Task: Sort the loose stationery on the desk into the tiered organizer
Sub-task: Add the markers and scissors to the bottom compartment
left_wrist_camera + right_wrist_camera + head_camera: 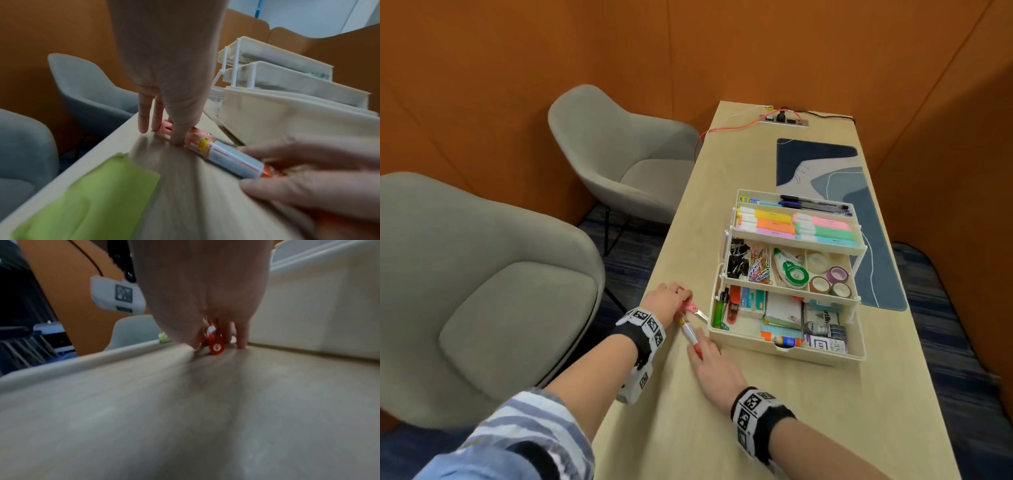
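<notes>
A: Loose items? Hands?
B: Two, lower centre: scissors (pixel 697 311) pinched by left hand (pixel 666 300), glue stick (pixel 691 335) gripped by right hand (pixel 717 368), beside organizer (pixel 789 353), three tiers.
A: Surroundings?
B: Wood surface (pixel 808 411), one mat (pixel 822 161), two grey chairs (pixel 619 154), orange walls.

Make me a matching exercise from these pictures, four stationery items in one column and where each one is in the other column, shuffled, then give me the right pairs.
Items
1. highlighters
2. paper clips
3. pink-handled scissors
4. red-capped glue stick

Places
A. on the desk, under the left hand
B. upper highlighter tray of the organizer
C. on the desk, held at its cap end by the right hand
D. middle tier, beside the binder clips

Pairs: 1-B, 2-D, 3-A, 4-C
</notes>
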`<state>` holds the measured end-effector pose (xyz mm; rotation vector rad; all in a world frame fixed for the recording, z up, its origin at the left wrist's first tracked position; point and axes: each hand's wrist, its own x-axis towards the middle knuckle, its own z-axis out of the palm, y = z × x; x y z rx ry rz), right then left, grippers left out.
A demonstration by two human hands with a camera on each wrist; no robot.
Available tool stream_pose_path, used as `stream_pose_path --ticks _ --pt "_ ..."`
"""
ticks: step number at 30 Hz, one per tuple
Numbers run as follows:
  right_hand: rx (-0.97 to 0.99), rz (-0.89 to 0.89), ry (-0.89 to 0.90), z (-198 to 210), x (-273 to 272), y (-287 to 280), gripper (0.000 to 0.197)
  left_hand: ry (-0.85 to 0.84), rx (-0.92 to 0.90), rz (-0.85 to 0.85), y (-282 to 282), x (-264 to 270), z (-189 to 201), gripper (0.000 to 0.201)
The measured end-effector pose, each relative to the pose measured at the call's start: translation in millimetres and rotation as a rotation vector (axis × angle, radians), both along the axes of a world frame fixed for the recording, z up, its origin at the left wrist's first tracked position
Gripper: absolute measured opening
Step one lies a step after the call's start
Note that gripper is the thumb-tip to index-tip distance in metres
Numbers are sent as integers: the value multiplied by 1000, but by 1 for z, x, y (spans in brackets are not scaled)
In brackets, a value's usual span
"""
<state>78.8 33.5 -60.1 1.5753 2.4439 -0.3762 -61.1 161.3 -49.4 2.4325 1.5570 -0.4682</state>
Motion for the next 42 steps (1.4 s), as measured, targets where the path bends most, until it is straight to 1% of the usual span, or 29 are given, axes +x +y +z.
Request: stream_pose_path --ticks 2,3,4,6,8,12,15,17,19,20,21,23,26,29,32,35,37,39,42 --pt "14 32 16 -2 10 -4 36 -17 27 -9 -5 -3 -5 53" --pt "-12 12 97 -2 16 -8 28 -23 34 -9 -6 -5 -6 52" --pt "-25 0 123 4 22 -12 24 -29 32 -11 -7 -6 -7 50" --pt "-15 17 188 7 40 -23 26 -32 16 -28 -8 -8 -7 42" --pt "-39 -9 243 18 55 -35 24 -35 18 -59 -9 -9 -1 34" --pt "-64 -8 332 40 86 -58 30 -77 59 -61 -12 -15 11 40" --pt "26 -50 405 73 102 -55 22 -61 84 -3 -17 -21 21 43" --pt "119 -133 459 88 113 -38 22 -61 89 37 -22 -28 29 49" --pt "141 -269 438 93 127 -12 22 -75 77 76 -29 -36 38 46" --pt "111 -321 391 93 132 1 23 -87 77 93 -33 -41 42 44" --pt "66 -334 325 90 135 13 24 -107 82 111 -37 -46 47 42" --pt "-15 -313 207 82 134 31 24 -172 94 150 -47 -56 54 38" --pt "-89 -281 117 73 125 49 22 -294 109 206 -66 -75 59 38" --pt "-99 -266 66 68 120 58 19 -414 122 264 -86 -89 63 38" --pt "-87 -256 24 59 121 60 17 -526 126 286 -105 -92 66 35" --pt "-67 -281 32 56 123 60 16 -627 132 287 -116 -82 69 32" --pt "-43 -315 37 54 123 59 23 -684 138 285 -120 -68 72 33" --pt "-14 -358 65 51 125 55 29 -722 151 254 -121 -50 74 33" --pt "39 -370 102 50 130 42 31 -750 136 181 -118 -20 78 35"
